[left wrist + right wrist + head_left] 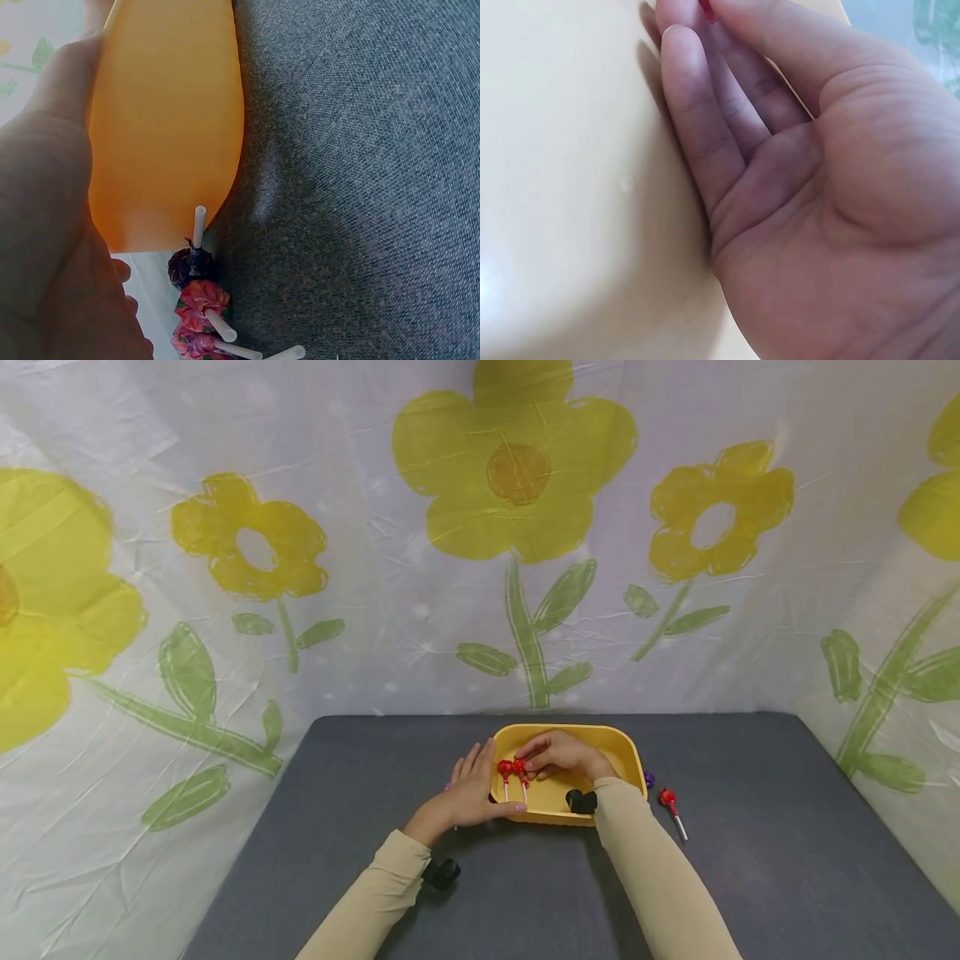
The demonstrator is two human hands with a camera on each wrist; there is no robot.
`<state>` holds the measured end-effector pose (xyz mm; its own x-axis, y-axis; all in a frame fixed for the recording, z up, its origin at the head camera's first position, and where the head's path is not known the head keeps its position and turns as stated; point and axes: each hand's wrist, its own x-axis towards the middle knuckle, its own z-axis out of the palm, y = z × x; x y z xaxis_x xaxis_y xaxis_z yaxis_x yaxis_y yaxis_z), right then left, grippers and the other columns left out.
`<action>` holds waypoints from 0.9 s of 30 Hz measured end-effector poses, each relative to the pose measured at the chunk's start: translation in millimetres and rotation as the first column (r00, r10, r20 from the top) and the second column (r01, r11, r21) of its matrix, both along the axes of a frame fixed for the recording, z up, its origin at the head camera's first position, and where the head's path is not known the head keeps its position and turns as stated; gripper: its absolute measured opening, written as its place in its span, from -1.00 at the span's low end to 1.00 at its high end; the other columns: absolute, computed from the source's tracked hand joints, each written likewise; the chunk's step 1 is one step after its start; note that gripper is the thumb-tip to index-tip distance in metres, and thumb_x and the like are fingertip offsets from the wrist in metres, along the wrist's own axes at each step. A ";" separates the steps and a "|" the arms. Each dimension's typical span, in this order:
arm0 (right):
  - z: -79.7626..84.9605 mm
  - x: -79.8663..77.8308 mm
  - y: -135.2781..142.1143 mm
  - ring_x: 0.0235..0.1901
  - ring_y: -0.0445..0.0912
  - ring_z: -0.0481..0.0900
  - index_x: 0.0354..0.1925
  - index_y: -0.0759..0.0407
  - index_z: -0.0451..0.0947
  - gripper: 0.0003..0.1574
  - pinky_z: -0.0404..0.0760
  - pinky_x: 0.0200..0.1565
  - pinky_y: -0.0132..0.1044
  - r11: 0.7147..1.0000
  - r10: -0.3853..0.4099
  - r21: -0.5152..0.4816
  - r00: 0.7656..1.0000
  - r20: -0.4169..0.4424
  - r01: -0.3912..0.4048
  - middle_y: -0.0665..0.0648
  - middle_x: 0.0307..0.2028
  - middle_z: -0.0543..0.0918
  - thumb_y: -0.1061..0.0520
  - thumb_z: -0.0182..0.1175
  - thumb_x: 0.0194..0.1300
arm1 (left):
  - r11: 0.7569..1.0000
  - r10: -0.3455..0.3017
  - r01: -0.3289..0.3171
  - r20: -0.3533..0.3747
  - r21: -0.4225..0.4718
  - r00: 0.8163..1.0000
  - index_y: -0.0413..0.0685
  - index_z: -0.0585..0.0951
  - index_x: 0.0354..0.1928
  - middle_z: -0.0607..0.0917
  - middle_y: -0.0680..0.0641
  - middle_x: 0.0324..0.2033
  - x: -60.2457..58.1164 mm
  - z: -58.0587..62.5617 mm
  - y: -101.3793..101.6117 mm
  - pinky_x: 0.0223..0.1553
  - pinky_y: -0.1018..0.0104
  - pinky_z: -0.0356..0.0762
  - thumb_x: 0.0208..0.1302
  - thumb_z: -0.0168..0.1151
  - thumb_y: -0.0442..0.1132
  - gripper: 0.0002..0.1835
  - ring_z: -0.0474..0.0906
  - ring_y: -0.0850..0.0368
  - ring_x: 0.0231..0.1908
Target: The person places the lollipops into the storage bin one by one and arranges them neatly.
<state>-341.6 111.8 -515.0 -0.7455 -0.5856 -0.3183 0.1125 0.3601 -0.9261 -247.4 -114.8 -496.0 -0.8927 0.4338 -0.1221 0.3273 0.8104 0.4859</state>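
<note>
A yellow plastic tray (558, 817) stands near the far edge of the table. My left hand (471, 789) rests against its left end with fingers straight, the thumb along the front rim. Inside the tray, my right hand (566, 756) pinches a red lollipop (521, 767) between thumb and fingertips; in the right wrist view only a red bit (708, 10) of it shows. Another red lollipop (505, 768) lies just left of it, its white stick toward the front. Beyond the tray's left end, the left wrist view shows a dark lollipop (187, 268) beside pink-red lollipops (201, 304).
Right of the tray lie a purple lollipop (649, 778) and a red lollipop (668, 798) with a white stick. The grey table (750, 860) meets a flower-printed curtain (375, 635) at the back and sides. Black cameras (442, 874) sit at both wrists.
</note>
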 end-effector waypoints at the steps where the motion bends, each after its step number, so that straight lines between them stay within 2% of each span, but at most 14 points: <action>1: 0.3 0.0 -0.1 -0.33 -0.17 0.74 0.16 0.35 0.56 -0.58 0.74 -0.18 -0.29 1.000 -0.001 0.000 1.000 0.006 0.001 0.06 -0.23 0.79 0.27 0.22 0.35 | 1.000 -0.002 0.002 -0.006 -0.003 1.000 -0.14 -0.33 0.57 -0.20 -0.18 0.59 -0.6 -0.8 -0.4 0.53 -0.26 -0.28 0.09 0.16 0.53 0.36 -0.32 -0.22 0.58; 8: 0.3 0.1 -0.9 -0.29 -0.17 0.74 0.21 0.31 0.54 -0.54 0.73 -0.16 -0.30 1.000 0.016 -0.010 1.000 0.020 -0.016 0.07 -0.12 0.78 0.26 0.21 0.36 | 1.000 -0.005 0.005 -0.003 -0.011 1.000 -0.11 -0.34 0.57 -0.22 -0.17 0.60 -0.5 -1.5 -1.6 0.53 -0.26 -0.28 0.10 0.13 0.54 0.35 -0.33 -0.22 0.58; 15: 9.5 5.3 2.3 -0.19 -0.10 0.74 0.30 0.28 0.46 -0.48 0.73 -0.07 -0.23 0.998 0.069 -0.008 0.998 0.004 -0.069 0.25 0.18 0.63 0.24 0.16 0.41 | 1.000 -0.009 0.009 0.004 0.004 1.000 -0.12 -0.35 0.57 -0.22 -0.19 0.59 0.3 -0.8 -1.8 0.52 -0.28 -0.30 0.09 0.11 0.56 0.36 -0.35 -0.22 0.58; 18: 13.6 7.0 4.4 -0.18 -0.10 0.74 0.32 0.25 0.43 -0.46 0.72 -0.06 -0.21 0.996 0.089 0.008 0.996 0.004 -0.089 0.27 0.27 0.56 0.23 0.15 0.41 | 1.000 -0.012 0.012 0.006 -0.003 1.000 -0.13 -0.34 0.57 -0.23 -0.18 0.59 1.3 -0.3 -2.0 0.52 -0.28 -0.29 0.09 0.12 0.56 0.36 -0.35 -0.22 0.58; 23: 23.9 7.6 9.3 -0.24 -0.06 0.74 0.36 0.26 0.39 -0.43 0.73 -0.08 -0.18 0.989 0.136 0.059 0.991 -0.009 -0.135 0.28 0.33 0.50 0.24 0.13 0.41 | 1.000 -0.013 0.013 0.008 -0.013 1.000 -0.12 -0.35 0.57 -0.24 -0.18 0.59 0.2 -1.4 -2.7 0.52 -0.28 -0.30 0.08 0.12 0.56 0.36 -0.35 -0.22 0.58; 27: 42.8 7.0 13.1 -0.14 0.08 0.75 0.38 0.26 0.35 -0.40 0.71 0.01 -0.09 0.970 0.192 0.161 0.981 -0.039 -0.184 0.30 0.33 0.49 0.18 0.12 0.42 | 1.000 -0.009 0.009 0.010 -0.016 1.000 -0.11 -0.36 0.57 -0.24 -0.18 0.59 -1.0 0.0 -3.3 0.52 -0.28 -0.31 0.08 0.13 0.56 0.37 -0.35 -0.21 0.59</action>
<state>-334.6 124.9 -472.2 -0.6452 -0.6634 -0.3789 -0.0197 0.5102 -0.8598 -248.4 -118.1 -496.0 -0.8873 0.4400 -0.1385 0.3299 0.8152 0.4760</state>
